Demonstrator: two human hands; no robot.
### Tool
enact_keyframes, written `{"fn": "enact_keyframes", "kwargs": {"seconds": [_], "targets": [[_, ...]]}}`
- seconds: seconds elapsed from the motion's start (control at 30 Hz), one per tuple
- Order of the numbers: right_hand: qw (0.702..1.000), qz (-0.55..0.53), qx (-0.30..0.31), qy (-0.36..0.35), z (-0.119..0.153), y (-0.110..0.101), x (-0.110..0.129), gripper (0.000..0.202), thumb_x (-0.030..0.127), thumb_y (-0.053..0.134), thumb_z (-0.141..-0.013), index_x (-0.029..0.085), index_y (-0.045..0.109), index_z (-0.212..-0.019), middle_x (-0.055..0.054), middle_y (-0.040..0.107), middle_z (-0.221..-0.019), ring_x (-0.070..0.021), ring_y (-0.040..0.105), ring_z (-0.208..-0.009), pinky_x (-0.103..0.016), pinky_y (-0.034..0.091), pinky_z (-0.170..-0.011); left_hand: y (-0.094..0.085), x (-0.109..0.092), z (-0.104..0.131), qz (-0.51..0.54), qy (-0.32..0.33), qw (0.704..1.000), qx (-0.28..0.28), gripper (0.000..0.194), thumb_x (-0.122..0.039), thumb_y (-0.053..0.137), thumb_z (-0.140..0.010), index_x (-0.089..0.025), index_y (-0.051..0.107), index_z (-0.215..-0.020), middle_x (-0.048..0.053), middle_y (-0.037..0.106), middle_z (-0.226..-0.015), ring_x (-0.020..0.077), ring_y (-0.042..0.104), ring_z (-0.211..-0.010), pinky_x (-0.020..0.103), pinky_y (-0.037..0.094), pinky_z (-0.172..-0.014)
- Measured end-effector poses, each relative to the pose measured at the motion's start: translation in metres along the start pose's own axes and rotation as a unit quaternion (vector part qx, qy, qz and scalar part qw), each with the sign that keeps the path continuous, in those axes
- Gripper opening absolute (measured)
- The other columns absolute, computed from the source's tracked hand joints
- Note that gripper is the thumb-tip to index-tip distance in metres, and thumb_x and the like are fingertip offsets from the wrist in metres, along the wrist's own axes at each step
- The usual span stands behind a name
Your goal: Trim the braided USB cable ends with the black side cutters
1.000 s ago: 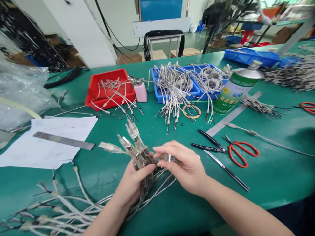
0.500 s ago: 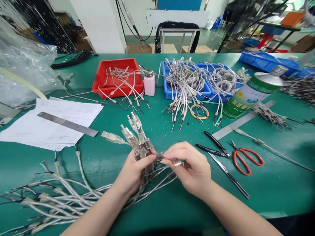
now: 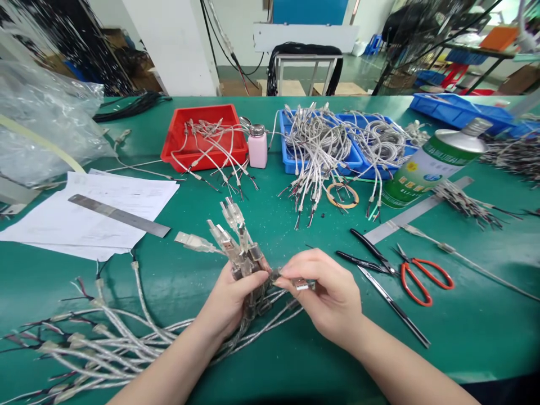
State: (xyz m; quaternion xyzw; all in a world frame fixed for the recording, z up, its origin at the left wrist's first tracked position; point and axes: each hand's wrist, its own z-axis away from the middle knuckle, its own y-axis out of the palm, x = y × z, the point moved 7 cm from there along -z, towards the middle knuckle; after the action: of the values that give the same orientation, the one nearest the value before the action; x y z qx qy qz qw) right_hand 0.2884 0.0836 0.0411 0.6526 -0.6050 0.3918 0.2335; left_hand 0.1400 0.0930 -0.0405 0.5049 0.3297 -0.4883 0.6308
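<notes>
My left hand (image 3: 230,301) is closed round a bundle of clear-sleeved USB cables (image 3: 247,256), their metal plugs fanned upward above the thumb. One plug (image 3: 194,243) sticks out to the left of the rest. Just to the right, my right hand (image 3: 324,289) pinches a single USB cable (image 3: 300,284) close behind its plug, beside the bundle. The cables' silvery lengths (image 3: 139,343) run under my left forearm to the lower left, where they end in stripped, coloured wires. My palms hide part of the bundle.
Right of my hands lie black-handled pliers (image 3: 371,256), orange-handled scissors (image 3: 426,275), tweezers (image 3: 394,306) and a steel ruler (image 3: 405,218). Behind stand a red tray (image 3: 166,154), a pink bottle (image 3: 257,149), blue trays (image 3: 289,164) of cables and a green-white can (image 3: 434,163). Papers (image 3: 126,194) lie left.
The view has tilted slightly, so the table sits a little lower in the picture. The plug in my right hand has turned a little; both hands keep their hold.
</notes>
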Motion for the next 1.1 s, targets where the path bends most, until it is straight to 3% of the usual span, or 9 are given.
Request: {"fn": "enact_keyframes", "kwargs": {"seconds": [0.37,0.5,0.57,0.63,0.73,0.83,0.93,1.1], "targets": [[1.0,0.027,-0.006,-0.005,0.0,0.001,-0.002,0.019,0.003,0.063,-0.086,0.019,0.065,-0.097,-0.004,0.063,-0.084,-0.0175,0.058,-0.077,-0.031,0.047,-0.068,0.002,-0.004,0.001,-0.02,0.009,1.0,0.006,0.014,-0.02,0.074,-0.071,-0.016,0.063,-0.08,0.0,0.061,-0.077,0.0155,0.054,-0.076,0.024,0.041,-0.072],[0.996,0.013,-0.021,0.084,0.001,-0.002,-0.011,0.005,0.016,0.058,-0.093,0.02,0.058,-0.089,-0.002,0.058,-0.078,-0.0169,0.054,-0.074,-0.031,0.044,-0.067,0.004,0.001,0.005,-0.052,0.0,0.998,0.035,0.014,-0.022,0.074,-0.074,-0.016,0.064,-0.081,0.0,0.06,-0.076,0.0145,0.053,-0.073,0.024,0.04,-0.07],[0.992,-0.011,-0.01,0.125,0.002,-0.001,-0.015,0.006,0.019,0.053,-0.096,0.02,0.057,-0.091,-0.001,0.054,-0.076,-0.015,0.053,-0.07,-0.028,0.043,-0.063,0.007,0.005,0.007,-0.072,-0.009,0.996,0.057,0.015,-0.024,0.074,-0.076,-0.017,0.065,-0.085,0.001,0.062,-0.079,0.0153,0.054,-0.074,0.025,0.041,-0.071],[0.993,-0.008,0.01,0.115,0.002,0.003,-0.013,0.007,0.019,0.053,-0.096,0.02,0.06,-0.096,-0.001,0.054,-0.077,-0.0143,0.053,-0.069,-0.027,0.044,-0.063,0.011,0.004,0.008,-0.083,-0.003,0.994,0.073,0.015,-0.024,0.074,-0.076,-0.016,0.066,-0.087,0.002,0.064,-0.082,0.0164,0.055,-0.076,0.025,0.042,-0.071],[0.993,0.016,0.056,0.105,0.004,0.013,-0.014,0.011,0.021,0.061,-0.093,0.019,0.061,-0.104,-0.004,0.055,-0.088,-0.0141,0.055,-0.072,-0.024,0.046,-0.06,0.02,-0.001,0.01,-0.065,0.015,0.993,0.095,0.016,-0.023,0.076,-0.073,-0.016,0.069,-0.086,0.003,0.065,-0.08,0.0179,0.058,-0.076,0.026,0.045,-0.071],[0.986,0.074,0.088,0.125,0.01,0.021,-0.02,0.019,0.026,0.068,-0.089,0.019,0.06,-0.105,-0.005,0.054,-0.093,-0.0138,0.054,-0.069,-0.022,0.045,-0.052,0.026,-0.004,0.011,-0.063,0.018,0.994,0.083,0.012,-0.023,0.075,-0.074,-0.015,0.07,-0.082,0.003,0.066,-0.077,0.0189,0.059,-0.073,0.027,0.047,-0.07],[0.985,0.103,0.081,0.117,0.012,0.021,-0.019,0.013,0.024,0.066,-0.091,0.019,0.06,-0.102,-0.005,0.055,-0.089,-0.0159,0.055,-0.073,-0.025,0.048,-0.06,0.025,-0.005,0.01,-0.073,0.022,0.994,0.073,0.015,-0.022,0.076,-0.071,-0.015,0.069,-0.083,0.004,0.068,-0.079,0.02,0.06,-0.076,0.027,0.047,-0.071],[0.991,-0.006,0.094,0.095,0.006,0.02,-0.01,0.017,0.014,0.056,-0.095,0.02,0.064,-0.109,-0.007,0.059,-0.105,-0.0192,0.058,-0.097,-0.03,0.051,-0.082,0.021,-0.005,0.008,0.021,-0.014,0.991,0.131,0.041,-0.013,0.082,-0.062,-0.017,0.063,-0.098,0.003,0.067,-0.086,0.0192,0.062,-0.081,0.027,0.047,-0.075]]}}
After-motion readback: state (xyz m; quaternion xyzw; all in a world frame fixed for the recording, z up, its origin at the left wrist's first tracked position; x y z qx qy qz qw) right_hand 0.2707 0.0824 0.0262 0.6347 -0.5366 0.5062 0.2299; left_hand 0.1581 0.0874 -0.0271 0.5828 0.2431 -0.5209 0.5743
